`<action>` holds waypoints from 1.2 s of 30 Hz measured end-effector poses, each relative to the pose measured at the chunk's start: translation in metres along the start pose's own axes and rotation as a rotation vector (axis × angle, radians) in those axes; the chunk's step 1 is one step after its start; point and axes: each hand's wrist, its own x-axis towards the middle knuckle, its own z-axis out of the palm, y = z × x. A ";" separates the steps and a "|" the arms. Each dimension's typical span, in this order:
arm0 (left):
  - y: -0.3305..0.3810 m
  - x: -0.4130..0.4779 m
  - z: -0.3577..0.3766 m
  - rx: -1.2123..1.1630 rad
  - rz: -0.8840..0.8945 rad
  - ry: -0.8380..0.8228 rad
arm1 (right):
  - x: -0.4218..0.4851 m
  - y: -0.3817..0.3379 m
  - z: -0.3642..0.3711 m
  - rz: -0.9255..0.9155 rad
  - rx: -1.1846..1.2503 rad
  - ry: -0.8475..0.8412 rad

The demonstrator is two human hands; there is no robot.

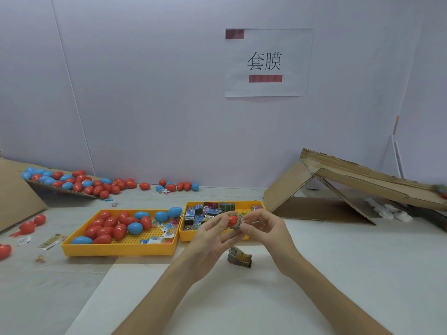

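Above the table [314,262], left hand [210,238] grips a red egg [232,220]; right hand [263,228] pinches its sleeve [240,224]. Egg seems light, slick; sleeve flimsy, best held at its edges.

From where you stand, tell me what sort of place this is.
Likely a hand-packing workbench: a yellow tray of plastic eggs, a second tray of printed sleeves, and the left hand and right hand fitting a sleeve onto a red egg.

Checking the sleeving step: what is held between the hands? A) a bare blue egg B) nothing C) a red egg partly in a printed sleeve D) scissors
C: the left hand and right hand hold a red egg with a printed sleeve over one end.
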 end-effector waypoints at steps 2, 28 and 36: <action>-0.001 0.000 -0.001 0.020 0.005 0.001 | 0.000 0.001 0.001 -0.039 -0.120 0.024; 0.004 0.008 -0.011 -0.032 0.088 0.383 | 0.009 0.023 -0.021 -0.106 -1.100 -0.107; 0.001 0.011 -0.014 0.005 0.025 0.408 | 0.010 0.026 -0.021 -0.128 -1.081 -0.091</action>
